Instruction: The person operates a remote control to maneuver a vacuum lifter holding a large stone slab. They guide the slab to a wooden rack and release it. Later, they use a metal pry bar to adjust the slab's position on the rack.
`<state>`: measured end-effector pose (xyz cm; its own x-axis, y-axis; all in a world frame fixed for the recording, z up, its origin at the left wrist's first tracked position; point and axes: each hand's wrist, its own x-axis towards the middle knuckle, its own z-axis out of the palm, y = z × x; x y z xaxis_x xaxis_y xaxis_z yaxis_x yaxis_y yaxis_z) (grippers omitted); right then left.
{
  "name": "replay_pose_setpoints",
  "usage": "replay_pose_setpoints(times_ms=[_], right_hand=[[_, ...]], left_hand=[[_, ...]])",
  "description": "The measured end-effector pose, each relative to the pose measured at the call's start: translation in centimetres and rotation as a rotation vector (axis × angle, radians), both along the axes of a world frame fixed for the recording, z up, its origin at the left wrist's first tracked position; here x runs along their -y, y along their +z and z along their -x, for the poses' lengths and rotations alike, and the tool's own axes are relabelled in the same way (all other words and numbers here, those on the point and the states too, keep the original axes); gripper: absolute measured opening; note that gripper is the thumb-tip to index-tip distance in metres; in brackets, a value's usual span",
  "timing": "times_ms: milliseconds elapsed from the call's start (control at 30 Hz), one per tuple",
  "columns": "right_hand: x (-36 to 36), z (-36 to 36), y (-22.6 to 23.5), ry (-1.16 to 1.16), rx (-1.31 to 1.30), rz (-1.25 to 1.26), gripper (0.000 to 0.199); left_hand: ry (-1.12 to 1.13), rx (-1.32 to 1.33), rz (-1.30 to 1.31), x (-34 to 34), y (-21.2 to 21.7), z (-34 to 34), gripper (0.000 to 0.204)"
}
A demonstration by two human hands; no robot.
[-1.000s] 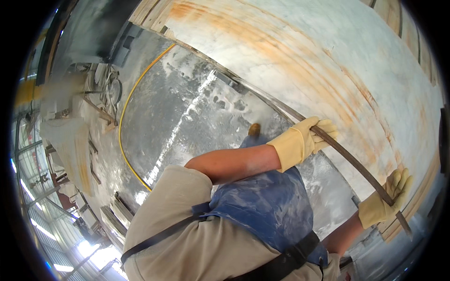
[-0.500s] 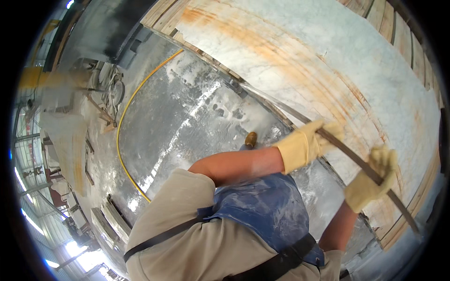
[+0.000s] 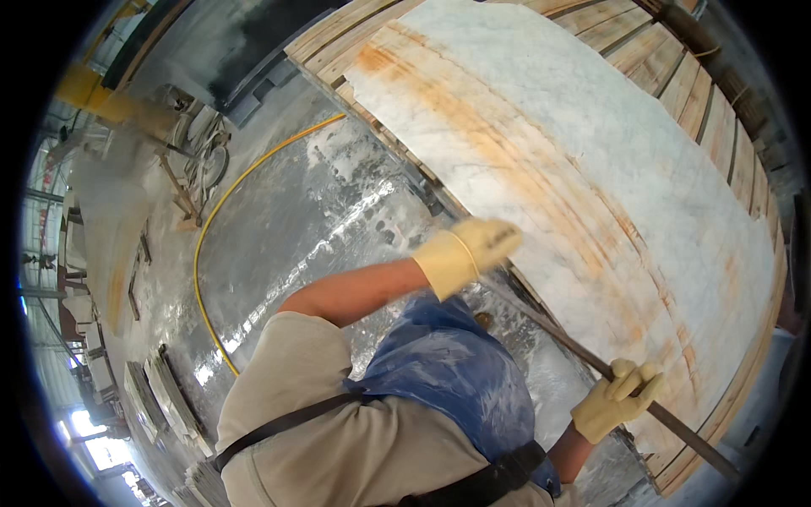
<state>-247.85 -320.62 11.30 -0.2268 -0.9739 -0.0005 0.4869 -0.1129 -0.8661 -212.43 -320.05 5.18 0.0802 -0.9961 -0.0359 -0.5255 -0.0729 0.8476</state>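
Observation:
A long dark metal bar (image 3: 570,342) slants along the near edge of a white stone slab (image 3: 541,160) with orange-brown veins. My right hand (image 3: 610,409), in a pale yellow glove, is closed round the bar toward its lower right end. My left hand (image 3: 473,253), gloved alike, is above the bar's upper left end, over the slab's near edge. Its fingers are smeared by motion, and I cannot tell whether they touch the bar. The slab lies flat on a bed of wooden planks (image 3: 710,127).
A yellow hose (image 3: 221,207) curves across the wet grey floor (image 3: 296,220) at left. Stacked stone strips (image 3: 169,393) lie at lower left. A round coil and scrap (image 3: 215,160) are farther back. A blue apron (image 3: 456,363) covers my front.
My left hand has come off the bar's middle and moved left. My right hand and the bar have shifted left and down. The view has shifted too.

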Motion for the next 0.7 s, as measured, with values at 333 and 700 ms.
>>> replay_pose_setpoints(times_ms=[333, 700], right_hand=[[-5.2, -11.1, -1.2, -0.146, -0.627, -0.193, 0.037], [-6.9, -21.1, 0.8, -0.161, -0.605, -0.335, 0.045]], left_hand=[[-0.164, 1.025, 0.221, 5.4, -17.8, -18.1, 0.037], [0.227, 0.895, -0.019, 4.3, -13.0, -34.6, 0.037]])
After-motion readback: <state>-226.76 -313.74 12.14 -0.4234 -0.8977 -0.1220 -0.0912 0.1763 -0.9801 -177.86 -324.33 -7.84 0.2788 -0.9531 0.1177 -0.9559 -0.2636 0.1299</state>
